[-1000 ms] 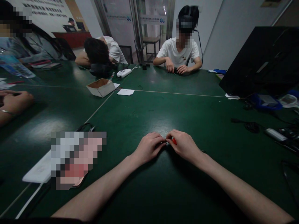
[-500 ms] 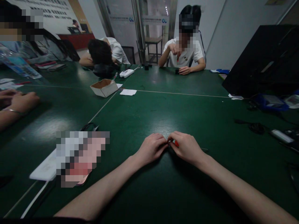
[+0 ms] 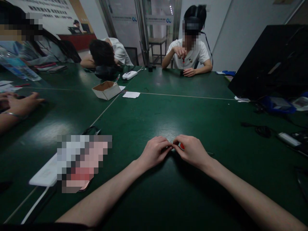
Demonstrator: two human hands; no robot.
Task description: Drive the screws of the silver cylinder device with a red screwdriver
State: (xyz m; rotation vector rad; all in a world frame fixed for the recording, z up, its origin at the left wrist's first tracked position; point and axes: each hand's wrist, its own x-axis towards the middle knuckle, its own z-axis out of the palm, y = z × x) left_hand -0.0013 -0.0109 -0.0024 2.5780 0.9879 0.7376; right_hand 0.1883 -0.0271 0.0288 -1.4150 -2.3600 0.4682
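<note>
My left hand (image 3: 155, 151) is closed in a pinch just above the green table (image 3: 154, 118). Its fingertips meet those of my right hand (image 3: 191, 150), and whatever they pinch is too small and too covered to make out. My right hand is closed too, with a red handle (image 3: 182, 146) showing inside its curled fingers. A thin shaft (image 3: 210, 153) sticks out past the right wrist, so the thing looks like a screwdriver, mostly hidden by the palm.
To the left lie a white power strip (image 3: 43, 173) and a pink phone-like item (image 3: 88, 184), partly blurred. Farther off stands a small open box (image 3: 106, 91) beside a paper slip (image 3: 131, 95). A black monitor (image 3: 271, 64) and cables are at right. Other people sit around the table.
My fingertips have shifted slightly where they meet, and a little more of the red handle shows. Across the table, a person's raised hand has turned with a red-handled tool.
</note>
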